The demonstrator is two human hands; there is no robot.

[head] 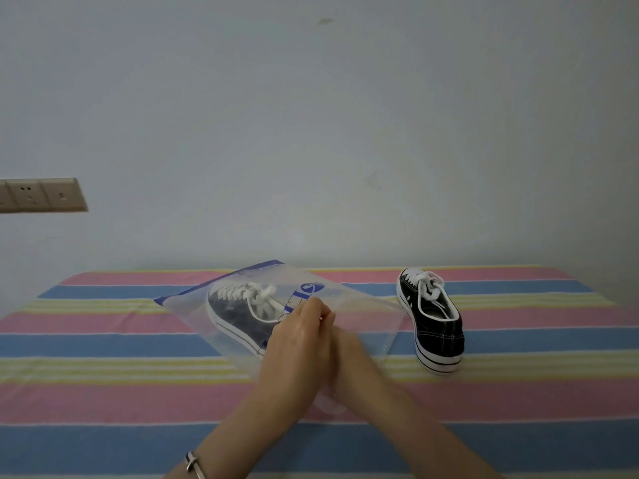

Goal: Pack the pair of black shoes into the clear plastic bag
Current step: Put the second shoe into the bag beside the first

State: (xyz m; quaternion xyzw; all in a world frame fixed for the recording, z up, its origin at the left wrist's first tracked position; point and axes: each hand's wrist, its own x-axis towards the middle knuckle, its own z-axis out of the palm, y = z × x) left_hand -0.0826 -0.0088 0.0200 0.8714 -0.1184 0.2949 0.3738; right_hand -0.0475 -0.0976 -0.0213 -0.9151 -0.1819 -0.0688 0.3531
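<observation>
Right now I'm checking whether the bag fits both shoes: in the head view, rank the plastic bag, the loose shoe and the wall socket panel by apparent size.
1. Plastic bag, clearly largest.
2. Loose shoe.
3. Wall socket panel, though cut off by the frame edge and farther away, so its rank against the shoe is unsure.

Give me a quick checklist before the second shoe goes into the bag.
1. First shoe inside the clear bag: ok.
2. Second shoe upright on the striped cloth, right of the bag, unobstructed: ok.
3. Bag mouth held open: cannot tell; both hands meet at the bag's near edge.
4. Right hand free to fetch the shoe: not ok.
5. Left hand grip on the plastic: cannot tell.
</observation>
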